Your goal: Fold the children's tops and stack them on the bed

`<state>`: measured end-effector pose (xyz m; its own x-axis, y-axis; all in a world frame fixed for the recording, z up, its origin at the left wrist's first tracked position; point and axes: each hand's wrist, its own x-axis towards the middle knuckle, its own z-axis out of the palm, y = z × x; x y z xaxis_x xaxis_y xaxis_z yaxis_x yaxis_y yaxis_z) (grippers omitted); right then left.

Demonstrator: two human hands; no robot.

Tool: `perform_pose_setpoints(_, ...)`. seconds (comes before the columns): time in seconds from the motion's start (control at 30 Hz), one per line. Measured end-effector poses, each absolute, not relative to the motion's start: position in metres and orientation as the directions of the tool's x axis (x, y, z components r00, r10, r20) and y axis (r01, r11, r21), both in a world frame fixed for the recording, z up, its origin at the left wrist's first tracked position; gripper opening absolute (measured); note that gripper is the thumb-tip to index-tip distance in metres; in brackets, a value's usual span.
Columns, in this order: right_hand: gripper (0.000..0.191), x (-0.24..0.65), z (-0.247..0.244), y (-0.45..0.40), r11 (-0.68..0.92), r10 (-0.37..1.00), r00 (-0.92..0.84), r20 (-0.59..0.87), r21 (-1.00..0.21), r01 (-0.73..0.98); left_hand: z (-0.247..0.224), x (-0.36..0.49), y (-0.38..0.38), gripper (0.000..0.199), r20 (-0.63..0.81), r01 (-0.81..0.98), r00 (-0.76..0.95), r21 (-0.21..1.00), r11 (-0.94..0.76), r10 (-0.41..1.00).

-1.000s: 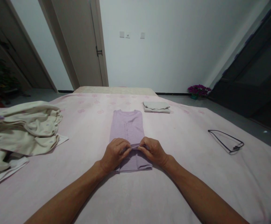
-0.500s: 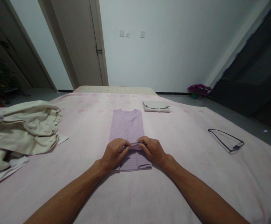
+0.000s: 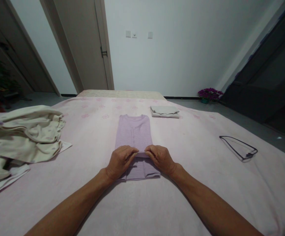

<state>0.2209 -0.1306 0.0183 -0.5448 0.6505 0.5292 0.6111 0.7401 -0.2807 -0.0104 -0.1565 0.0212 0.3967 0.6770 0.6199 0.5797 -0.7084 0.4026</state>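
with left hand (image 3: 121,160), thumb against forefinger, pinches the nine o'clock end of a narrow fold (image 3: 142,154) in the lilac garment (image 3: 134,131), well apart from the pale heap of clothes (image 3: 34,131) at nine o'clock. under and between both hands, lies flat on the pink sheet (image 3: 137,209), with neck end at twelve and hem end at six. runs along the long axis from six to twelve, square across the line of the fold. favours neither hand, being touched by both about evenly. has the longer stretch of lilac toward twelve, the shorter toward six. with right hand (image 3: 161,158), pinches the three o'clock end of the same fold, fingertips near the left ones. cannot tell how high the fold stands. beyond, at one o'clock, shows a folded grey cloth (image 3: 164,112); at three, well apart, a thin dark frame (image 3: 249,154).
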Motion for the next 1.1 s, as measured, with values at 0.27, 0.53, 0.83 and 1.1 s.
perform_pose_setpoints(0.27,0.031,0.222,0.024,-0.132,0.785,0.619,-0.609,0.496,-0.376,0.492,0.018,-0.004,-0.156,0.013,0.583,0.593,0.474,0.342,-0.729,0.660)
perform_pose_setpoints(0.53,0.040,0.222,0.026,-0.123,0.589,0.765,-0.560,0.317,-0.697,0.410,0.019,-0.005,-0.157,0.016,0.499,0.570,0.554,0.355,-0.741,0.666)
perform_pose_setpoints(0.83,0.021,0.201,0.034,-0.053,0.524,0.852,-0.377,0.364,-0.573,0.631,0.026,-0.005,-0.159,0.016,0.491,0.523,0.579,0.389,-0.758,0.651)
perform_pose_setpoints(1.1,0.033,0.170,0.041,0.014,0.529,0.847,-0.480,0.229,-0.272,0.804,0.023,-0.006,-0.158,0.015,0.503,0.516,0.552,0.421,-0.746,0.665)
